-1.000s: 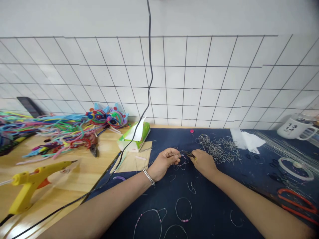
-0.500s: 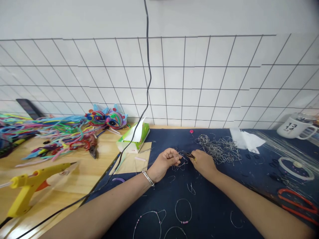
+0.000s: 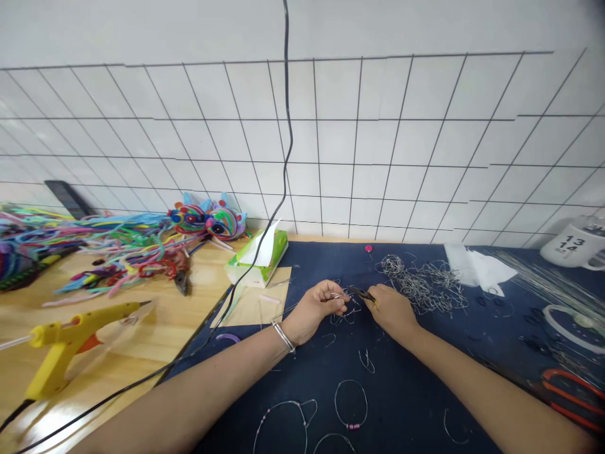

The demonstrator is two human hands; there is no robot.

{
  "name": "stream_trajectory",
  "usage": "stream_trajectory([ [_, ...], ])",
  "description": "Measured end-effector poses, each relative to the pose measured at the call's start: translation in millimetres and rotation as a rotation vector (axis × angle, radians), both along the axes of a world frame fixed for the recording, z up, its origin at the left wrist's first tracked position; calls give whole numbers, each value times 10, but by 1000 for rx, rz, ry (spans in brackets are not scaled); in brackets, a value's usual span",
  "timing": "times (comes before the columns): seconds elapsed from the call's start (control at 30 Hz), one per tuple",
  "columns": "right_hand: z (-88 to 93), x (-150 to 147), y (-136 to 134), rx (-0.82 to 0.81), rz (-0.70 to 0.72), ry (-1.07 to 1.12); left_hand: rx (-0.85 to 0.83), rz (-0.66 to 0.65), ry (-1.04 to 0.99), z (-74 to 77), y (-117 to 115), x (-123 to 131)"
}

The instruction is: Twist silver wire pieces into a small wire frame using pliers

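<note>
My left hand (image 3: 317, 310), with a silver bangle (image 3: 283, 337) on its wrist, pinches thin silver wire (image 3: 338, 295) between thumb and fingers. Wrapped round the handles of a pair of pliers (image 3: 360, 293) is my right hand (image 3: 393, 312); the dark jaws point left, close to the wire. Whether the jaws touch the wire is too small to tell. Under the left fingertips lies a bent wire shape with small beads (image 3: 347, 315). Nearer to me on the dark blue mat are a wire ring with pink beads (image 3: 353, 426) and a larger beaded wire loop (image 3: 278, 405).
A tangled wire heap (image 3: 423, 284) lies beyond my right hand. Left stand a tissue box (image 3: 255, 268), a yellow glue gun (image 3: 61, 343) and colourful pipe cleaners (image 3: 123, 230). A black cable (image 3: 287, 126) hangs down across the view. Right are red-handled scissors (image 3: 571, 394) and a white mug (image 3: 570, 243).
The view has turned slightly left, so everything sits a little further right. Both hands keep nearly the same pose, with the pliers still by the wire.
</note>
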State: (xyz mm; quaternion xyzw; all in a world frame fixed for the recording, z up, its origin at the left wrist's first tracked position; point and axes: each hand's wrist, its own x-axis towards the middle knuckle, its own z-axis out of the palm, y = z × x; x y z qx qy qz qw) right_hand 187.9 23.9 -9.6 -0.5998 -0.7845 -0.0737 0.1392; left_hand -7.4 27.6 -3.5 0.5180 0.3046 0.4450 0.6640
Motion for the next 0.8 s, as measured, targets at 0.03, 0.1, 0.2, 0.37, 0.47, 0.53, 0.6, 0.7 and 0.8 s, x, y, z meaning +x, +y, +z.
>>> stream_trajectory([
  [0.03, 5, -2, 0, -4, 0, 1, -3, 3, 1, -2, 0, 1],
  [0.1, 10, -3, 1, -8, -2, 4, -8, 8, 4, -7, 1, 2],
  [0.2, 1, 5, 7, -15, -10, 0, -13, 10, 7, -13, 6, 3],
  [0.37, -22, 19, 14, -1, 0, 5, -20, 4, 15, -16, 14, -1],
  [0.47, -27, 23, 14, 13, 9, 10, -26, -5, 19, -18, 14, -3],
  [0.53, -31, 25, 14, 14, 8, 5, -34, -7, 19, -21, 14, -4],
  [0.6, -35, 26, 15, 8, 7, 2, -46, -7, 19, -21, 16, -5],
  [0.7, -41, 27, 18, 6, 8, 0, -63, -6, 14, -13, 20, -4],
  [0.8, -43, 31, 18, 16, 11, 0, -75, -6, 6, 4, 22, -2],
])
